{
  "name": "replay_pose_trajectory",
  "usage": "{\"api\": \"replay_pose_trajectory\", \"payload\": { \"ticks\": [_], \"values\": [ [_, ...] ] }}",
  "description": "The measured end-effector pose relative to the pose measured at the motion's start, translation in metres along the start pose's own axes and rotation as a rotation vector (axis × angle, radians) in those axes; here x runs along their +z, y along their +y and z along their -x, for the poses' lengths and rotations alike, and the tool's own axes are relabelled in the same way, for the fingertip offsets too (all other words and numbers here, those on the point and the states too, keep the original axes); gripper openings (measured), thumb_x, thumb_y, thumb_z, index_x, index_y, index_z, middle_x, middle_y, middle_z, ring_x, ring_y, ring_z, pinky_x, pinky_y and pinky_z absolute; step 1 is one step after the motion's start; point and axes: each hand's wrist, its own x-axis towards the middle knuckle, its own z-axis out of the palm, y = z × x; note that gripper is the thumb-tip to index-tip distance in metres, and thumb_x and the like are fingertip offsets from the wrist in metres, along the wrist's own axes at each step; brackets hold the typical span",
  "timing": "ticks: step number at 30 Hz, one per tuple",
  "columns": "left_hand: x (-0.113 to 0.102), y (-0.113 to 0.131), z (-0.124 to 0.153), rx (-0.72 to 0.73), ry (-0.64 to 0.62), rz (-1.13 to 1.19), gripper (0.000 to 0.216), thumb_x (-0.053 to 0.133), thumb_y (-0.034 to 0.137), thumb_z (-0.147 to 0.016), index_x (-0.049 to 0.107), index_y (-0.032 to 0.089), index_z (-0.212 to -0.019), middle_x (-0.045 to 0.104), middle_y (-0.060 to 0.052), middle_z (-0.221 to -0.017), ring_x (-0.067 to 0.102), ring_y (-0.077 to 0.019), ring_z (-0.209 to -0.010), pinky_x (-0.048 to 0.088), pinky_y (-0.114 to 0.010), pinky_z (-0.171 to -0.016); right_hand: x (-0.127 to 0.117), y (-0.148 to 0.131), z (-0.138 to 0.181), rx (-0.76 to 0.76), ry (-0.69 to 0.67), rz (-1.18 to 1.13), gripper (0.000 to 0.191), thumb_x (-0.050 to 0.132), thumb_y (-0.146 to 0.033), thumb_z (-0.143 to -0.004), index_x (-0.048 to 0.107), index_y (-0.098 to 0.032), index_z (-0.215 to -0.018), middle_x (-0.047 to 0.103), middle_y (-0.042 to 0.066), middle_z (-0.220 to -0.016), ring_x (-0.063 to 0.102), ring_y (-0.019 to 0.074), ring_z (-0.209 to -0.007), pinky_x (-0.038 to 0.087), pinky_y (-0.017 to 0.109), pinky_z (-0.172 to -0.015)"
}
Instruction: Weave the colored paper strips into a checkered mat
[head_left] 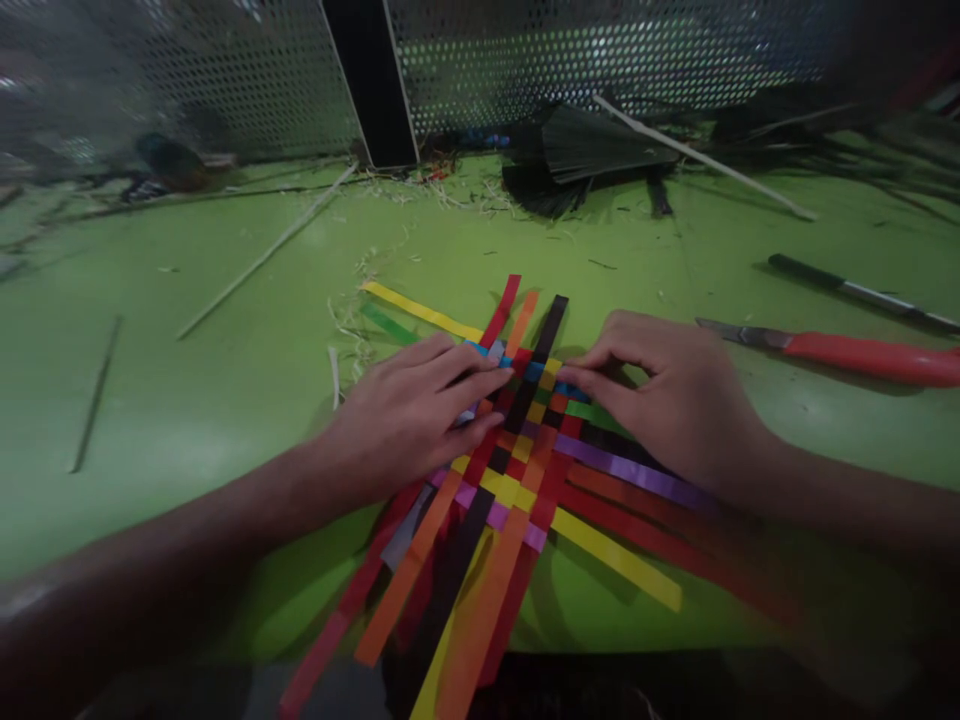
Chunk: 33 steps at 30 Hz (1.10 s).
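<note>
A woven mat of coloured paper strips [517, 470] lies on the green table [187, 380], with red, orange, yellow, purple, black, green and blue strips crossing. My left hand [409, 415] rests palm down on the mat's left side, fingers stretched toward the centre and pressing the strips. My right hand [660, 395] lies on the right side, its fingertips pinched on a strip near the weave's upper middle. The fingertips of both hands nearly meet there. Loose strip ends fan out toward me and away at the top.
A red-handled knife [832, 352] lies to the right, with a dark tool [855, 291] behind it. Thin sticks [262, 255] and shavings are scattered at the left and centre. A dark bundle of strips [585, 150] sits before a perforated metal wall [600, 50].
</note>
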Motion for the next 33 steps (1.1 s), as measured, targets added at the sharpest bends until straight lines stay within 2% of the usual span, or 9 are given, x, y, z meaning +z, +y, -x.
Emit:
{"api": "replay_pose_trajectory", "payload": {
  "ticks": [3,10,15,19,22,25,27,33],
  "values": [
    [0.0,-0.002,0.0,0.01,-0.032,-0.01,0.033,0.05,0.033,-0.109,0.068,0.013,-0.128,0.073,-0.011,-0.116,0.066,-0.0239,-0.1,0.056,-0.039,-0.092,0.003,0.0,0.0,0.01,0.011,-0.032,0.032,0.072,-0.041,-0.093,0.062,-0.028,-0.066,0.066,0.003,-0.07,0.059,0.0202,-0.065,0.043,0.037,-0.062],
    [0.001,-0.002,0.001,-0.016,-0.021,-0.004,0.028,0.052,0.031,-0.108,0.071,0.019,-0.123,0.073,-0.009,-0.113,0.067,-0.0232,-0.098,0.057,-0.037,-0.084,0.006,0.004,-0.001,0.024,-0.039,-0.113,0.035,0.07,-0.052,-0.094,0.066,-0.028,-0.069,0.07,0.003,-0.073,0.062,0.0206,-0.066,0.045,0.038,-0.062],
    [0.0,0.001,-0.001,-0.07,-0.011,0.028,0.027,0.053,0.026,-0.105,0.069,0.015,-0.124,0.074,-0.01,-0.112,0.068,-0.0242,-0.1,0.058,-0.037,-0.081,0.01,0.005,-0.004,-0.048,-0.059,-0.071,0.029,0.067,-0.041,-0.098,0.066,-0.027,-0.074,0.069,0.003,-0.075,0.063,0.02,-0.07,0.045,0.037,-0.064],
    [0.0,0.002,0.0,-0.08,-0.008,0.015,0.022,0.056,0.022,-0.102,0.071,0.015,-0.117,0.074,-0.01,-0.112,0.069,-0.0251,-0.1,0.058,-0.037,-0.081,0.013,0.005,-0.007,-0.022,-0.036,0.007,0.021,0.077,-0.027,-0.091,0.064,-0.025,-0.074,0.07,0.003,-0.079,0.064,0.0202,-0.073,0.046,0.036,-0.067],
    [0.001,0.002,0.001,-0.088,0.024,0.026,0.023,0.057,0.02,-0.101,0.071,0.015,-0.119,0.075,-0.01,-0.112,0.07,-0.025,-0.098,0.058,-0.038,-0.082,0.006,0.005,-0.007,-0.014,-0.075,0.018,0.02,0.078,-0.025,-0.089,0.065,-0.025,-0.073,0.071,0.002,-0.078,0.065,0.0202,-0.074,0.047,0.035,-0.067],
    [0.001,0.0,0.001,-0.081,0.045,0.052,0.026,0.057,0.018,-0.1,0.071,0.016,-0.122,0.075,-0.01,-0.113,0.07,-0.0239,-0.1,0.059,-0.038,-0.086,-0.006,0.004,-0.006,0.005,-0.15,-0.03,0.011,0.072,-0.02,-0.091,0.072,-0.025,-0.081,0.075,0.002,-0.083,0.067,0.0191,-0.075,0.049,0.034,-0.068],
    [0.001,0.0,0.001,-0.075,0.048,0.067,0.028,0.057,0.016,-0.1,0.072,0.016,-0.123,0.075,-0.01,-0.113,0.071,-0.0233,-0.1,0.059,-0.037,-0.087,-0.01,0.004,-0.006,0.018,-0.179,-0.067,0.013,0.069,-0.017,-0.091,0.076,-0.026,-0.083,0.076,0.002,-0.087,0.069,0.0192,-0.078,0.051,0.034,-0.071],
    [0.0,0.001,-0.001,-0.081,0.052,0.083,0.027,0.055,0.016,-0.099,0.072,0.017,-0.121,0.075,-0.01,-0.113,0.071,-0.0231,-0.102,0.06,-0.038,-0.088,-0.001,0.007,-0.008,0.012,-0.132,-0.119,0.015,0.072,-0.022,-0.088,0.08,-0.03,-0.078,0.075,0.003,-0.081,0.07,0.0226,-0.079,0.052,0.037,-0.072]
  ]
}}
